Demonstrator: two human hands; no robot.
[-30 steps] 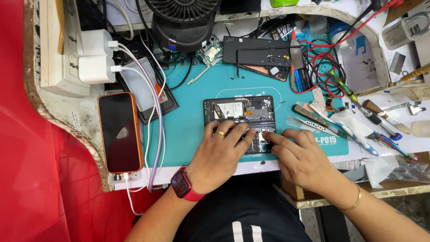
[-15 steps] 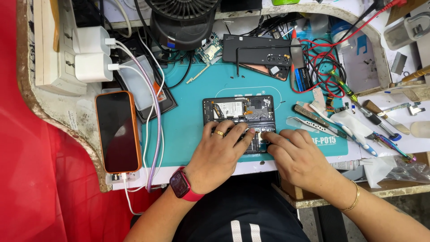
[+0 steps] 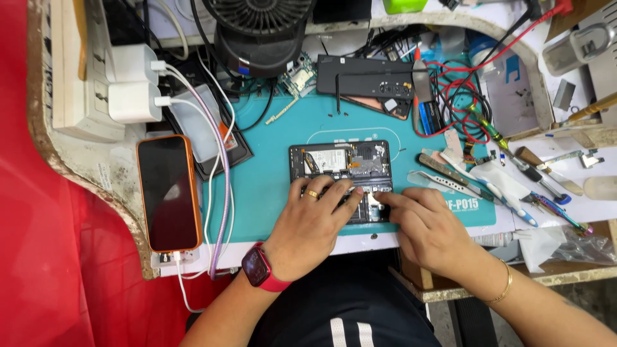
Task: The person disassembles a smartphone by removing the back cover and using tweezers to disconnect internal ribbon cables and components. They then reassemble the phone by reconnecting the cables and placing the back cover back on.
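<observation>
An opened phone (image 3: 340, 177), its insides bared, is lying on a teal mat (image 3: 270, 180) mid-bench. It is being pinned by the left hand (image 3: 312, 225), fingers spread flat and grasping nothing. The right hand (image 3: 427, 225) is pressing a fingertip (image 3: 378, 196) onto its lower edge; nothing is seen pinched. Too hard a press is likely risking a cracked part. Tools (image 3: 475, 183) are lying just right.

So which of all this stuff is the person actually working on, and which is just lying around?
In use:
- opened phone with its insides showing
- left hand and right hand, both pressing on its lower part
- teal work mat under it

Lying about:
- orange-cased phone on charge
- white chargers
- black fan
- tweezers
- red leads
</observation>
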